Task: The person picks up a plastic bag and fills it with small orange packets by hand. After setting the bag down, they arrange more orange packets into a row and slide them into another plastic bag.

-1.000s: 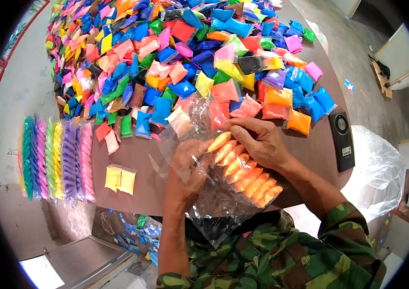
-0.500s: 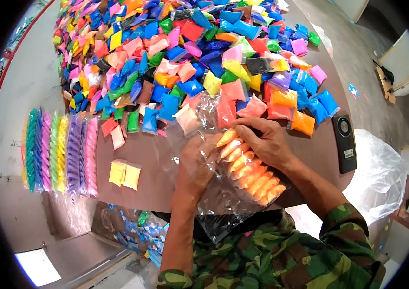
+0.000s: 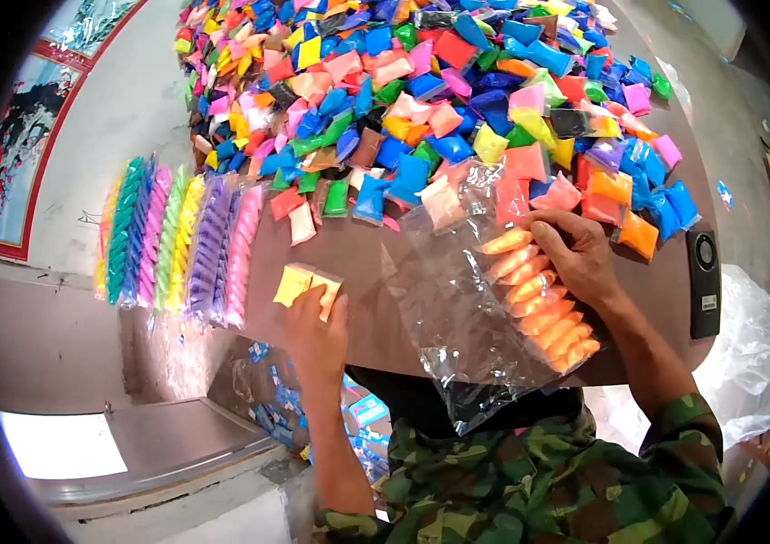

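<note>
My right hand (image 3: 575, 254) pinches the top edge of a clear plastic bag (image 3: 439, 299), fingers closed. Inside the bag, orange packets (image 3: 543, 304) lie in a slanting, overlapping row. The bag's loose part spreads to the left and hangs over the table's front edge. My left hand (image 3: 317, 331) is at two small yellow packets (image 3: 292, 285) on the table, its thumb and fingers around the right-hand one. The fingertips partly cover that packet.
A large heap of small coloured packets (image 3: 421, 100) covers the far side of the brown table (image 3: 371, 317). Filled bags of twisted, single-colour rows (image 3: 208, 245) lie at left. A black phone-like device (image 3: 704, 286) lies at the right edge. Clear plastic sheeting (image 3: 747, 335) hangs beyond it.
My left hand has let go of the bag and moved left to the yellow packets. My right hand still holds the bag. The whole view has shifted, showing more of the left wall.
</note>
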A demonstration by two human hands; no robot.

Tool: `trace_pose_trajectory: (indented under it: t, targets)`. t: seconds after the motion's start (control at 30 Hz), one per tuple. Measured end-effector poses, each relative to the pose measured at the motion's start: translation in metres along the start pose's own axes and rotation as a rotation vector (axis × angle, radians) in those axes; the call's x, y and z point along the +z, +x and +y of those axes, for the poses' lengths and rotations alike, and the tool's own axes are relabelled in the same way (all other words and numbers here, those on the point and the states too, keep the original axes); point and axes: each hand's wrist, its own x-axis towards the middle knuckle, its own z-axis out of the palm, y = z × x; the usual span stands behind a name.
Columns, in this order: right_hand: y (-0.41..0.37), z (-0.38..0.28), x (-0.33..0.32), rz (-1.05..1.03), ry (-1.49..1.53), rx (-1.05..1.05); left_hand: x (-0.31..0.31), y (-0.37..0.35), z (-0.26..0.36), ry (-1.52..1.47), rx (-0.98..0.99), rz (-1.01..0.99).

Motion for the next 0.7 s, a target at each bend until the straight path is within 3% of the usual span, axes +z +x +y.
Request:
trace_pose_trajectory:
  t: [0.2, 0.3, 0.33, 0.43, 0.47, 0.57, 0.67, 0.7]
  targets:
    - [0.000, -0.003, -0.001, -0.022, -0.022, -0.008, 0.012, 0.000, -0.024, 0.126, 0.026, 0.029]
    - [-0.003, -0.011, 0.001, -0.011, 0.039, 0.081, -0.003, 0.000, 0.021, 0.026, -0.083, -0.147]
    - [-0.001, -0.003, -0.001, -0.020, -0.036, -0.013, -0.003, -0.005, 0.020, 0.021, -0.033, -0.131]
    - [-0.001, -0.006, -0.001, -0.031, 0.004, 0.017, 0.002, -0.014, 0.022, -0.251, -0.048, 0.067]
    - [-0.001, -0.008, -0.002, -0.031, 0.012, 0.035, -0.007, -0.017, 0.022, -0.346, -0.257, -0.017]
    - [-0.002, -0.008, 0.000, -0.017, 0.043, 0.018, -0.027, -0.013, 0.031, -0.811, -0.390, -0.053]
    - [-0.001, -0.009, -0.001, -0.028, 0.054, 0.008, -0.018, -0.019, 0.063, -1.009, -0.473, -0.123]
    - [-0.002, -0.007, -0.001, -0.022, 0.040, 0.009, -0.010, -0.021, 0.066, -0.992, -0.403, -0.238]
